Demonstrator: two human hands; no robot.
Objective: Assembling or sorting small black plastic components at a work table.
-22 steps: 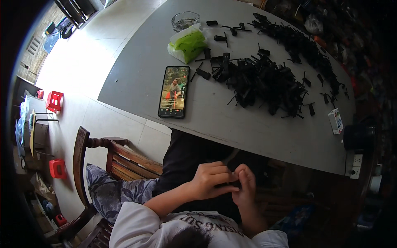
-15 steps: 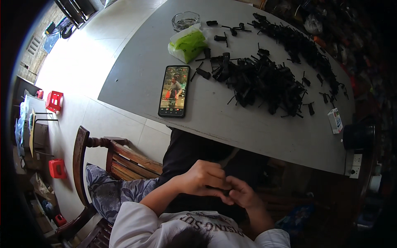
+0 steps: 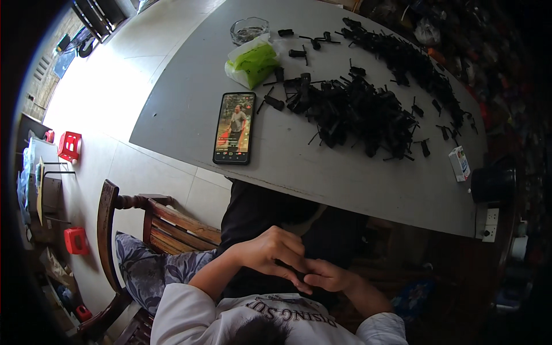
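Observation:
My left hand (image 3: 275, 250) and my right hand (image 3: 329, 275) meet above my lap, below the front edge of the grey table (image 3: 276, 175). The left fingers are curled and bent toward the right hand, whose thumb and fingers press in against them. A dark spot shows between the hands, but whatever they hold is too hidden to name. On the table, nearest to them, lie a phone (image 3: 234, 129) with a video on its screen and a large heap of small black plastic parts with thin stems (image 3: 356, 115).
A second long pile of black parts (image 3: 397, 54) runs along the far side. Near the phone lie a green and white plastic bag (image 3: 253, 63) and a glass ashtray (image 3: 249, 31). At right are a small white box (image 3: 459, 164) and a black container (image 3: 493, 184). A wooden chair (image 3: 181, 224) stands left.
My hands have shifted slightly, the right one now lying flatter against the left fingers. The whole view has moved a little, and the phone's picture differs.

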